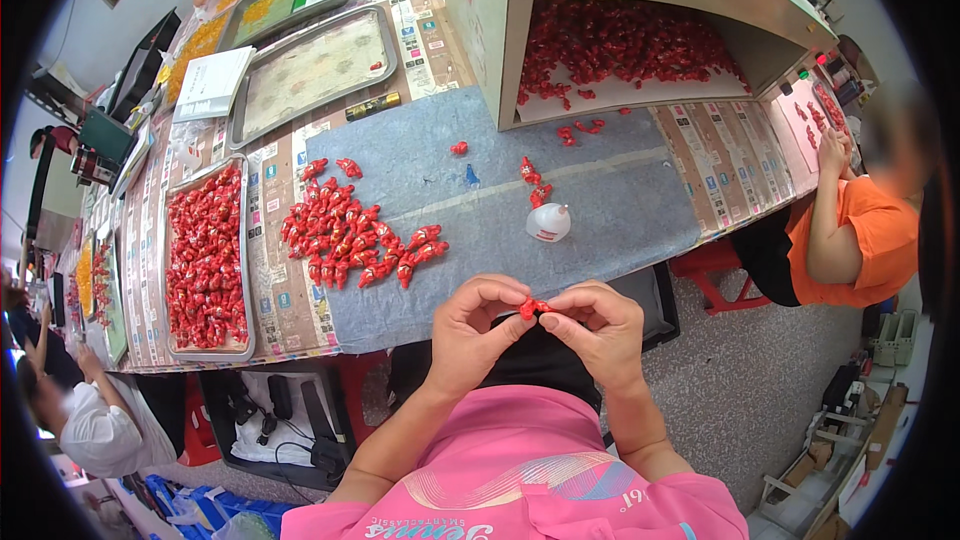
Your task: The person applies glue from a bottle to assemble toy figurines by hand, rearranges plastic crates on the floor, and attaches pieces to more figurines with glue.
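Observation:
Between my two hands, just off the table's near edge, is a small red plastic figure piece [533, 308]. The thumb and fingers of my left hand [478, 325] pinch one side of it. From the other side my right hand [597, 328] grips it the same way. Beyond them on the blue cloth [450, 170] stands a small white squeeze bottle [548, 223] with a thin tip. A few red pieces [533, 180] lie just behind the bottle. To the left spreads a loose heap of red figures [345, 225].
A metal tray [248, 340] full of red figures stands at the left. Behind it are a larger tray [385, 50] and a dark cylinder [372, 107]. An open-fronted box [490, 60] holds many red pieces. People sit at the right [850, 230] and left [110, 420].

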A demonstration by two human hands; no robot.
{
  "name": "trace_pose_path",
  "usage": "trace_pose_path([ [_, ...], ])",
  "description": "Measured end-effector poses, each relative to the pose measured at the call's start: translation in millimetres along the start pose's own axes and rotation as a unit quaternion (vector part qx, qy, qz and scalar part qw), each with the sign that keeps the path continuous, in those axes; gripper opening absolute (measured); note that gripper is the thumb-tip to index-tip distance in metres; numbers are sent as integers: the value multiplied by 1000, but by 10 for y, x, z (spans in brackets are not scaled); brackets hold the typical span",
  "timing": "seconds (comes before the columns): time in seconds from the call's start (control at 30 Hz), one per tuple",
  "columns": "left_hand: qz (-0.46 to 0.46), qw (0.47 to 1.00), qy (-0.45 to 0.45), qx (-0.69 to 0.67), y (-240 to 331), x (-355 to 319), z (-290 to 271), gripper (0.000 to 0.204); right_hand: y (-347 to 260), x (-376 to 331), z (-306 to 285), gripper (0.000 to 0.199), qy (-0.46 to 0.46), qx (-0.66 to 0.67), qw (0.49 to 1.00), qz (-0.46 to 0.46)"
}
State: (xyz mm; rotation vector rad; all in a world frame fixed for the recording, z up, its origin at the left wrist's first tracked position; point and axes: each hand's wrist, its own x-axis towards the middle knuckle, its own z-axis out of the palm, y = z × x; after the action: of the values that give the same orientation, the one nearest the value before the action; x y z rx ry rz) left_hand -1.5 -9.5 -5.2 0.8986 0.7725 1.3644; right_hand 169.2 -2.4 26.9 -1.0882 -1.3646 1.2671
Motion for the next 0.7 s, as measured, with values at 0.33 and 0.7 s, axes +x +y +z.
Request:
trace_pose_path([
  [0.33, 65, 993, 2, 100, 20, 21, 29, 19, 69, -17, 13, 17, 7, 47, 999, 15],
  [0.7, 188, 937, 13, 294, 75, 48, 63, 23, 51, -60, 7, 13, 18, 20, 1000, 9],
])
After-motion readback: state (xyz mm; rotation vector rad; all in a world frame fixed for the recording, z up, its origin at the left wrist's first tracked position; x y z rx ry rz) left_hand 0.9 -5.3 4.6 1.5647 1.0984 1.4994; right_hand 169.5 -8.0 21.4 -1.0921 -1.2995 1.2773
